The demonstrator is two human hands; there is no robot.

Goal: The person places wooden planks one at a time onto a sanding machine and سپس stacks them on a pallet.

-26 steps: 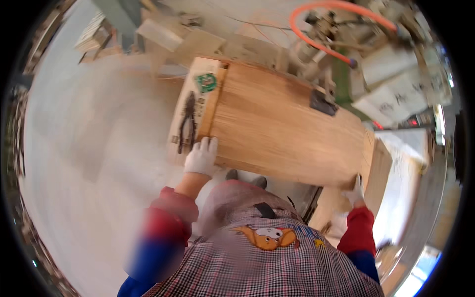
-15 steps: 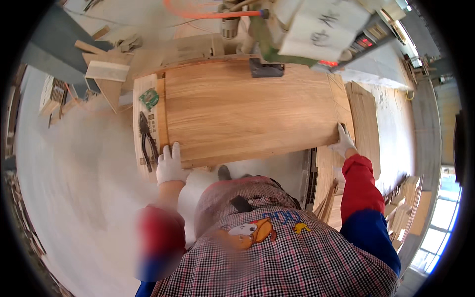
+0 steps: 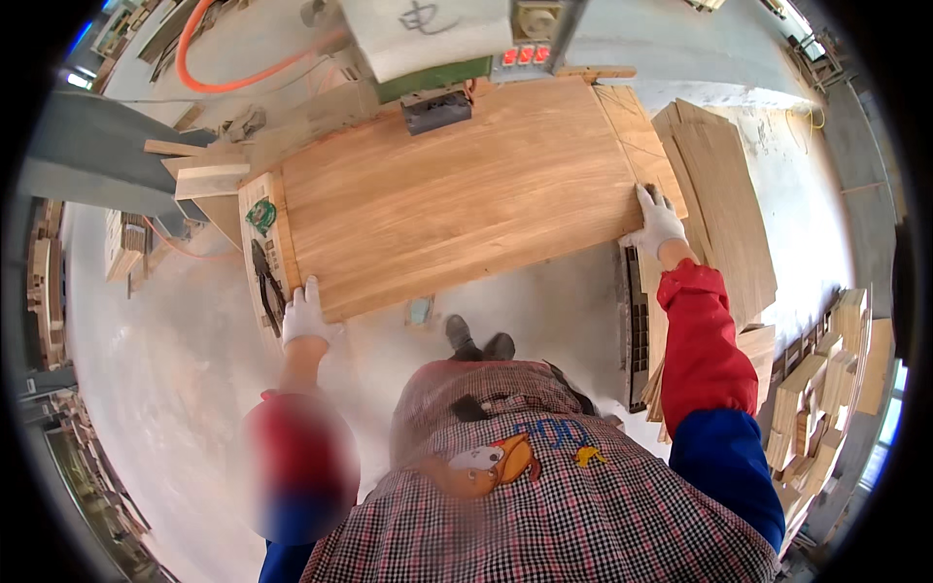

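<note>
A wide wooden panel (image 3: 457,185) with a smooth light-brown face lies in front of me. My left hand (image 3: 308,316), in a white glove, grips its near left corner, fingers stretched along the edge. At the right end, my right hand (image 3: 658,222), also gloved, holds the near edge with its fingers over the top and the thumb at the side. The undersides of both grips are hidden. Pliers with dark handles (image 3: 264,277) and a green roll (image 3: 260,216) rest on a pale printed strip (image 3: 280,233) beside the panel's left end.
A dark block (image 3: 436,113) sits at the panel's far edge, below a machine with a white cover (image 3: 428,39) and red switches (image 3: 526,55). Thin boards (image 3: 719,204) lie to the right. Stacked timber (image 3: 816,389) stands at lower right. An orange hose (image 3: 190,58) curves at far left.
My view has shifted and turned, so panel and machine appear further left. Both hands stay at the panel's near edge; the right hand's fingers now show more spread over it.
</note>
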